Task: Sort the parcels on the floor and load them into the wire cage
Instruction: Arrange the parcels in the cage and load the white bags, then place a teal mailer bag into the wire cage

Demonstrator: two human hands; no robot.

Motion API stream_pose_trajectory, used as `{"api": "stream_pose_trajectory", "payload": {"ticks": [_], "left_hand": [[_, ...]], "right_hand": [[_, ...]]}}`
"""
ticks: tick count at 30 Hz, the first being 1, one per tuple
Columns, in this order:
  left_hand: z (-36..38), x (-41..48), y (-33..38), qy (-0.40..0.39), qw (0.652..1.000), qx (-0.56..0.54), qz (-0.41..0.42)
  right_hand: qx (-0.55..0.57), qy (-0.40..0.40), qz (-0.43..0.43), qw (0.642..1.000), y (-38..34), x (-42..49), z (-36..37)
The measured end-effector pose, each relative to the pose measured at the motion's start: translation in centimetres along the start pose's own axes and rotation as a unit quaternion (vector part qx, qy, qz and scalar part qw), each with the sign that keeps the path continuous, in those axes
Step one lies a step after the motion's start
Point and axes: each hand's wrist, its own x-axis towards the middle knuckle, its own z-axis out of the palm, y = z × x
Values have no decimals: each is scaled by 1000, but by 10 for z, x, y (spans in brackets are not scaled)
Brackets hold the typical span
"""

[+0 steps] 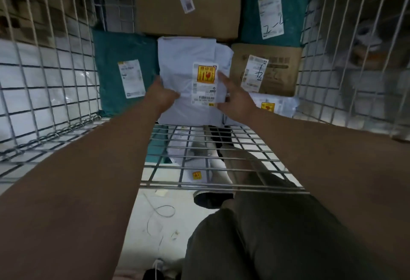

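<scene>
A white plastic-wrapped parcel (pixel 184 62) with a yellow-and-red sticker stands upright on the wire shelf (pixel 221 146) inside the wire cage (pixel 55 69). My left hand (pixel 163 95) grips its lower left edge. My right hand (pixel 235 97) holds its right side, fingers spread against the label. A teal parcel (pixel 119 57) stands to its left. To its right sits a small cardboard box (pixel 279 66), with another white parcel (pixel 275 104) in front of that box.
A large cardboard box (pixel 188 2) and a second teal parcel (pixel 277 2) are stacked at the back. Wire side walls (pixel 355 57) close in on both sides. Below the shelf lie more white parcels (pixel 199 168). My legs and a shoe (pixel 213 199) are on the pale floor.
</scene>
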Motion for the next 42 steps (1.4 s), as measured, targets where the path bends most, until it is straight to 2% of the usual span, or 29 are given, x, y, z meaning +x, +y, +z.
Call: {"api": "stream_pose_trajectory", "payload": {"ticks": [8,12,15,17,20,24,28,30,33,36,42], "left_hand": [[22,60,-35,-87,996,30,5],[29,57,-37,-85,996,-1,7],[17,42,-31,-83,996,-28,12],[1,23,-22,-78,996,-10,30],[-38,-21,-1,-19,996,58,70],[-89,-106,17,46,991,57,116],[-126,-219,7,129,976,-58,168],[-137,-281,-12,150,952,-159,214],[-143,-357,-54,191,917,-203,284],[-142,-403,-105,241,904,-212,283],[-116,-437,-213,268,897,-280,214]], "right_hand": [[-74,-123,93,985,19,57,15],[-42,-111,119,986,8,61,19],[-60,-83,95,990,-10,56,18],[-65,-56,74,994,-29,50,15],[-56,-31,35,997,-72,34,6],[-55,-41,-2,998,-149,-12,0],[-83,-93,-46,991,-231,-81,6],[-111,-120,-71,984,-266,-122,11],[-121,-137,-105,978,-295,-180,25],[-143,-147,-144,968,-304,-229,53],[-207,-166,-192,945,-290,-293,133]]}}
